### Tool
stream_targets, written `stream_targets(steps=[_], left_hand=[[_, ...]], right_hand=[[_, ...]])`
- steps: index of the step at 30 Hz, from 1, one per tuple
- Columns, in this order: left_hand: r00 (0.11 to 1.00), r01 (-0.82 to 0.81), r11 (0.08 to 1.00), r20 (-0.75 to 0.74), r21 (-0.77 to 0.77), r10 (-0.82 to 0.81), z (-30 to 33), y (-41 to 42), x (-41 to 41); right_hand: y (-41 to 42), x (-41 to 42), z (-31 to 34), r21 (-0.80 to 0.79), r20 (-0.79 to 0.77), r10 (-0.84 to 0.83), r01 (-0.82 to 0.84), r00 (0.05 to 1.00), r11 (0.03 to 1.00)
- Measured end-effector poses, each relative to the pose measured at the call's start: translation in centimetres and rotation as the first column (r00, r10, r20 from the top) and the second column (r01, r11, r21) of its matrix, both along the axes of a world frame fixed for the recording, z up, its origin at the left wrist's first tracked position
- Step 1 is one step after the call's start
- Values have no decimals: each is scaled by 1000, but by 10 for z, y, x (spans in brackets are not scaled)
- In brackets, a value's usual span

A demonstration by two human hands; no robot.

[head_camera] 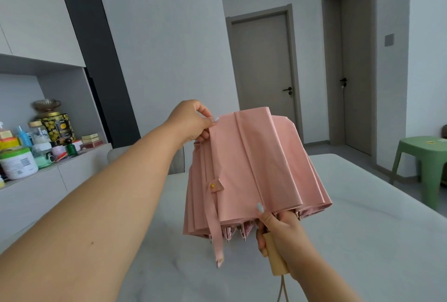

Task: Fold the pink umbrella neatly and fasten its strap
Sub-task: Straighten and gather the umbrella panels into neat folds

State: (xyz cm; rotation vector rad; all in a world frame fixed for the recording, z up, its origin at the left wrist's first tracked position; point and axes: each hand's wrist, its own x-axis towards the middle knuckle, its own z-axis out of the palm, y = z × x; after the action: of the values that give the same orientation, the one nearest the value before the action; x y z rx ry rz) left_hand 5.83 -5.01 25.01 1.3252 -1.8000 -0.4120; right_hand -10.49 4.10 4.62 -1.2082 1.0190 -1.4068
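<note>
Left hand [191, 122] up at the canopy top, fingers [205, 111] pinching a fabric pleat edge of the pink umbrella [256, 161]. One umbrella, collapsed but loose, held in the air over the pale worktop [362, 229], not touching it as far as I can tell. Just below and right of the left fingers: one strap [215, 217] hanging free down the canopy side, unfastened, with one snap tab [216, 185] on the fabric above its loose end. Canopy looks light, thin, floppy — pleats will slump unless tensioned; likely a bit slick, so pinch on seams or edges, not mid-panel. Rib tips poke out at the lower hem, stiff and snaggy; keep fingers clear. Right hand [278, 231] below the hem, fingers wrapped round the one pale wooden handle [275, 255], thumb up against the canopy edge. That handle is the rigid hold point: anchor there, rotate, let the other hand lay pleats one way, then take the strap by its free end. Two hands in play, both occupied. Far right, well apart: one green stool [423, 164].
</note>
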Motion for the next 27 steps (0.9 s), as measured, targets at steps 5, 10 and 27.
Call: stream_targets(steps=[5,10,27], left_hand=[[984,-138,978,87,-155,152,-21,-11,-3],[941,-193,906,190,-377,280,-39,-10,-20],[923,-123,990,373,62,91,7,7,-78]], right_hand=[[-1,0,-2,11,-40,21,-20,999,1000],[-3,1,-2,39,-79,-1,4,997,999],[1,4,4,72,-149,-5,15,989,997]])
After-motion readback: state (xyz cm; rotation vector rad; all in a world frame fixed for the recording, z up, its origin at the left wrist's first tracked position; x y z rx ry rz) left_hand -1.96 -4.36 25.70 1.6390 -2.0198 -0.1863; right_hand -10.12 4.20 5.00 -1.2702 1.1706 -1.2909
